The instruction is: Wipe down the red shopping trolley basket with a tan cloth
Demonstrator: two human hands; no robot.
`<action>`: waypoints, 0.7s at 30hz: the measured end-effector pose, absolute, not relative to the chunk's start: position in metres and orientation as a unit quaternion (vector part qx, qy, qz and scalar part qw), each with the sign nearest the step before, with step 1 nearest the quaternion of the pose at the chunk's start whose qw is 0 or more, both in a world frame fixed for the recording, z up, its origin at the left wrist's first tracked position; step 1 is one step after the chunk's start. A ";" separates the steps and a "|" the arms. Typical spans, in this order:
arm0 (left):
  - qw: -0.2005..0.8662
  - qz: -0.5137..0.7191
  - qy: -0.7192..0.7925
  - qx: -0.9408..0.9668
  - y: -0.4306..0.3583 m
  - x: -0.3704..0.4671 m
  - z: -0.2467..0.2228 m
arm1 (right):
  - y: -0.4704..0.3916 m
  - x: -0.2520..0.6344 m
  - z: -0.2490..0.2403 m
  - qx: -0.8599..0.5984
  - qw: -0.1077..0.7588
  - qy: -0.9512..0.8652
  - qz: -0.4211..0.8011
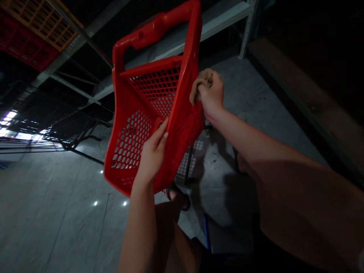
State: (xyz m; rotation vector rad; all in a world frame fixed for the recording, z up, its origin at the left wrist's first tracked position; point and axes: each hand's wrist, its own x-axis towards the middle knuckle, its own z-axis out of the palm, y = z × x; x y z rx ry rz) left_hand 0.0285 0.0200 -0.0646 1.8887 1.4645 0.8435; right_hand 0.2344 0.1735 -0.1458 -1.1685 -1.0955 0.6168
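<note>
A red plastic shopping basket point(182, 146) with perforated walls and a long handle is tilted in front of me. My left hand point(153, 155) grips the rim of its near side, thumb along the edge and the other fingers largely hidden inside. At the basket's right outer side, my right hand point(213, 94) is closed round a crumpled brown cloth point(199, 85). The cloth lies against the red plastic, just below where the handle rises.
A grey metal shelf point(224, 19) runs behind the basket. Yellow point(47, 22) and red point(24, 41) crates sit at the upper left, above a dark wire rack point(71, 146). A wooden beam point(307, 94) lies at the right. A blue stick point(206, 231) is near my legs.
</note>
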 end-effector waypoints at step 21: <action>0.440 0.403 0.491 0.634 0.028 0.031 -0.080 | 0.141 0.226 -0.099 -0.505 0.510 -0.696 0.010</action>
